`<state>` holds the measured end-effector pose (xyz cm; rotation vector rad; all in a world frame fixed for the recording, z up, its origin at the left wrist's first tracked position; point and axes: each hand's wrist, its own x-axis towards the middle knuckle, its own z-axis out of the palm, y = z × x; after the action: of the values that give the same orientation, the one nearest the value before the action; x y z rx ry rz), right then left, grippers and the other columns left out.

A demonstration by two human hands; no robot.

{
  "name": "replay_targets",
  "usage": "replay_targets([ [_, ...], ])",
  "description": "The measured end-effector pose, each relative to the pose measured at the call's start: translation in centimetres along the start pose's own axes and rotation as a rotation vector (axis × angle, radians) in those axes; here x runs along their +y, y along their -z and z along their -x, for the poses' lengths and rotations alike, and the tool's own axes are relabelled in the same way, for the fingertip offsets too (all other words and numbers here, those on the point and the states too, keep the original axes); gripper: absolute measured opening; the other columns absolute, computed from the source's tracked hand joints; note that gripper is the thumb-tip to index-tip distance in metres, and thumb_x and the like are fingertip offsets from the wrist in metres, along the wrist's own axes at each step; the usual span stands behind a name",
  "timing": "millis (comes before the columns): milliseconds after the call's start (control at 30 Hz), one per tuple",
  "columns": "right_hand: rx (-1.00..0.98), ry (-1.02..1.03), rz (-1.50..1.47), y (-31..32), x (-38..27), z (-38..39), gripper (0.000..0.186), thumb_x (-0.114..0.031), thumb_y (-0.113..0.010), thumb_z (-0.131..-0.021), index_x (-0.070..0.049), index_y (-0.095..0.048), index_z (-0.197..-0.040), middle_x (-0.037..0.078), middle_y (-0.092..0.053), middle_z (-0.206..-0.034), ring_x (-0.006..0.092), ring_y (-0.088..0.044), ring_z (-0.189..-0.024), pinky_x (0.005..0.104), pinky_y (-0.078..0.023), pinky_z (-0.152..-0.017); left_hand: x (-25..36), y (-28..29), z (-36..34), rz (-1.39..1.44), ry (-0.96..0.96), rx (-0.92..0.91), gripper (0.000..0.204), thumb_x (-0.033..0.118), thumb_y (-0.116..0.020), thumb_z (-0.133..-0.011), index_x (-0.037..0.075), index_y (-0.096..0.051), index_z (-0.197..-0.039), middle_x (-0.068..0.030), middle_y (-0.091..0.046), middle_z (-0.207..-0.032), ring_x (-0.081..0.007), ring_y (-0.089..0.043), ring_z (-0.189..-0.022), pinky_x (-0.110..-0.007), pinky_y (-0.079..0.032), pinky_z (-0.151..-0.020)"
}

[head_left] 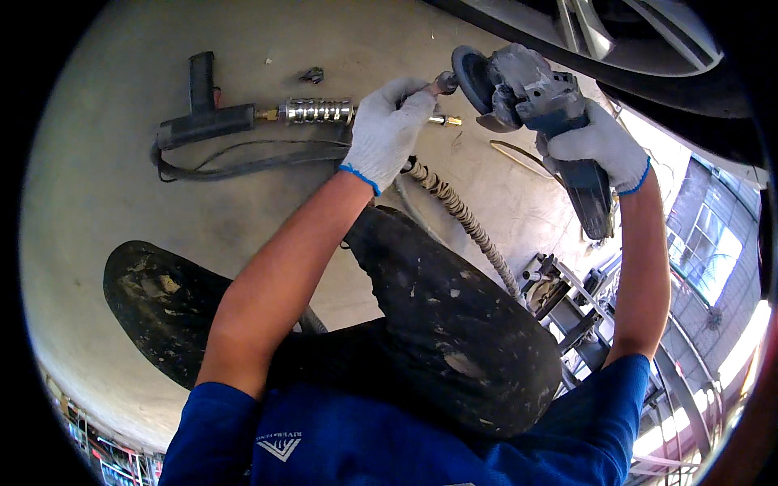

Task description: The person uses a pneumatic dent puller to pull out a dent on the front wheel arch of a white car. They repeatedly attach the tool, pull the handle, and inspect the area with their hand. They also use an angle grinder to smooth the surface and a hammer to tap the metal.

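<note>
The angle grinder [541, 95] is at far right, in the grasp of the gloved right hand [601, 147]. The gloved left hand [389, 123] pinches 1 small metal piece [443, 83] at the grinding disc [472, 78]; contact is unclear. Left, 1 pistol-shaped tool [207, 125] lies on the floor [89, 170]. Near right stands a metal rack [587, 301], its contents hard to distinguish.

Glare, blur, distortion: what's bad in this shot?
Head view: glare washes out the window at right; bright wheel spokes sit against deep shadow, top right; wall lines bend toward the rim, corners black; grinder, left hand and right hand show no obvious smear.
</note>
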<state>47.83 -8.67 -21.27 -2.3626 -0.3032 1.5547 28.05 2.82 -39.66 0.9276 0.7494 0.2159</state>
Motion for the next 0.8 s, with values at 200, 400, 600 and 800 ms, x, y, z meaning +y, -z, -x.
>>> replay_targets([
  [200,0.054,0.042,0.081,0.4,0.2,0.4,0.045,-0.014,-0.074,-0.065,0.004,-0.066,-0.105,0.009,-0.067,-0.084,0.0156,-0.064,-0.069,0.0288,-0.055,-0.064,0.0,0.1,-0.1,-0.047,0.088,-0.022,0.027,0.025,-0.066,-0.095,0.000,-0.069,-0.104,-0.0027,-0.067,-0.092,-0.0096,-0.058,-0.089,-0.025,-0.044,-0.083],
  [400,0.029,0.093,0.042,-0.2,0.9,-0.4,0.043,-0.016,-0.075,-0.067,0.003,-0.066,-0.104,0.008,-0.067,-0.085,0.0146,-0.063,-0.069,0.0290,-0.054,-0.065,1.0,0.1,0.2,0.109,0.062,-0.026,0.028,0.023,-0.064,-0.095,-0.001,-0.068,-0.110,-0.0036,-0.067,-0.097,-0.0115,-0.060,-0.093,-0.026,-0.046,-0.089],
  [600,0.088,0.104,0.037,-0.4,1.5,-0.3,0.038,-0.016,-0.076,-0.068,0.003,-0.067,-0.100,0.008,-0.068,-0.087,0.0158,-0.065,-0.073,0.0293,-0.055,-0.069,0.5,0.5,-0.3,-0.007,0.077,-0.059,0.029,0.020,-0.061,-0.095,-0.002,-0.067,-0.113,-0.0036,-0.067,-0.098,-0.0117,-0.060,-0.094,-0.026,-0.046,-0.089],
  [800,0.083,0.116,0.186,0.2,0.3,-0.1,0.041,-0.017,-0.076,-0.067,0.002,-0.068,-0.102,0.007,-0.068,-0.090,0.0147,-0.064,-0.078,0.0284,-0.054,-0.074,-0.3,-0.4,-0.1,-0.007,-0.002,0.077,0.032,0.028,-0.066,-0.090,-0.002,-0.071,-0.097,-0.0019,-0.061,-0.074,-0.0112,-0.053,-0.072,-0.030,-0.045,-0.067],
])
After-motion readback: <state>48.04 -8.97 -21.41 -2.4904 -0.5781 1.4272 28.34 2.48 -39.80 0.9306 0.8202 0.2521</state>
